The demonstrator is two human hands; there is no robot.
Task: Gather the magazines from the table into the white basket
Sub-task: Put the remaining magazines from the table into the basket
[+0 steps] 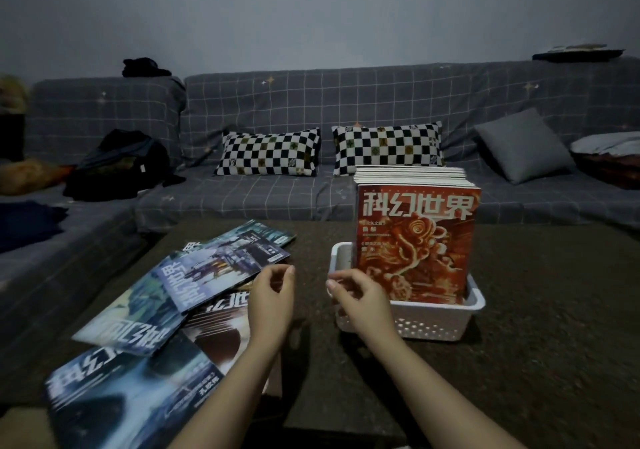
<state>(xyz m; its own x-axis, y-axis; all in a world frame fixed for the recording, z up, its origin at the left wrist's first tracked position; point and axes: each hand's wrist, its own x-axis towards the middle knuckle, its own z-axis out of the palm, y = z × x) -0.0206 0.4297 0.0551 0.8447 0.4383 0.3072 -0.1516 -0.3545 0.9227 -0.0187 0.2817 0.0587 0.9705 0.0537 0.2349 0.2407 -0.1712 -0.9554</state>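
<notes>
A white basket (429,324) stands on the dark table at centre right. Several magazines stand upright in it, the front one red-orange (415,244). Several more magazines lie fanned out on the table's left: a bluish one (221,272) on top, a pale green one (135,320) under it, a brown one (221,327) and a dark blue one (131,400) nearest me. My left hand (272,298) hovers over the brown magazine beside the bluish one's edge, fingers curled, empty. My right hand (360,298) is at the basket's near left corner, fingers loosely apart, holding nothing.
The dark table (540,327) has bare surface right of the basket. Behind it runs a grey checked sofa (311,102) with two chequered cushions (268,152), a grey cushion (523,144) and dark clothes (121,164) piled at the left.
</notes>
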